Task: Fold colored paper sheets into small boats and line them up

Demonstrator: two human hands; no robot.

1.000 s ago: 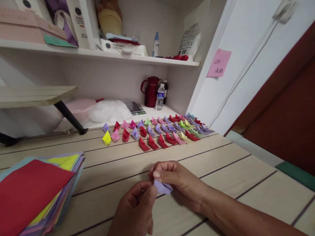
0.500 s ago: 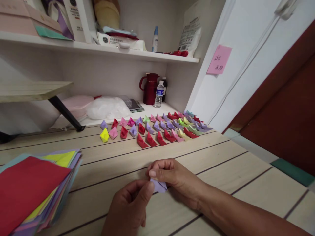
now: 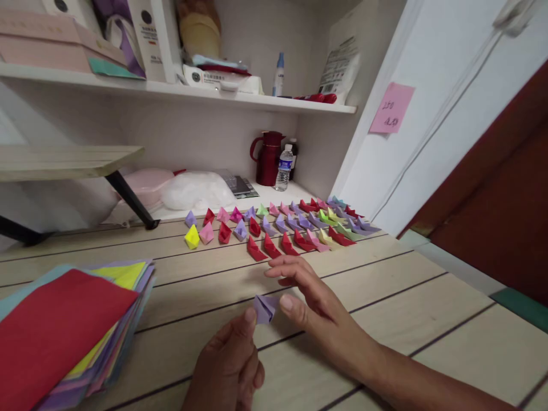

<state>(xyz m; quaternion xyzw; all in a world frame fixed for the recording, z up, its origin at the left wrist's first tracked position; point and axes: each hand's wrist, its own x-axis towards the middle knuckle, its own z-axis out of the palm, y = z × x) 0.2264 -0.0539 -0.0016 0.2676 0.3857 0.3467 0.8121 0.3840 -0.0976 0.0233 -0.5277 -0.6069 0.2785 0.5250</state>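
Observation:
A small folded piece of purple paper (image 3: 264,309) is pinched between the thumb and fingers of my left hand (image 3: 233,359), just above the table. My right hand (image 3: 325,317) is beside it on the right, its thumb and fingers spread apart and holding nothing; the thumb tip is close to the paper's right edge. Beyond my hands stand rows of small folded paper boats, among them a red boat (image 3: 256,249), a yellow boat (image 3: 192,237) and a pink boat (image 3: 206,233).
A stack of coloured paper sheets (image 3: 64,337), red on top, lies at the left of the slatted wooden table (image 3: 188,311). Behind the boats are a dark red jug (image 3: 269,160), a water bottle (image 3: 283,168) and a small raised wooden stand (image 3: 68,162) with black legs.
My right hand has let go of the purple paper and opened, its fingers lifting away. My left hand keeps hold of the paper. The view has shifted slightly, moving the scene rightward.

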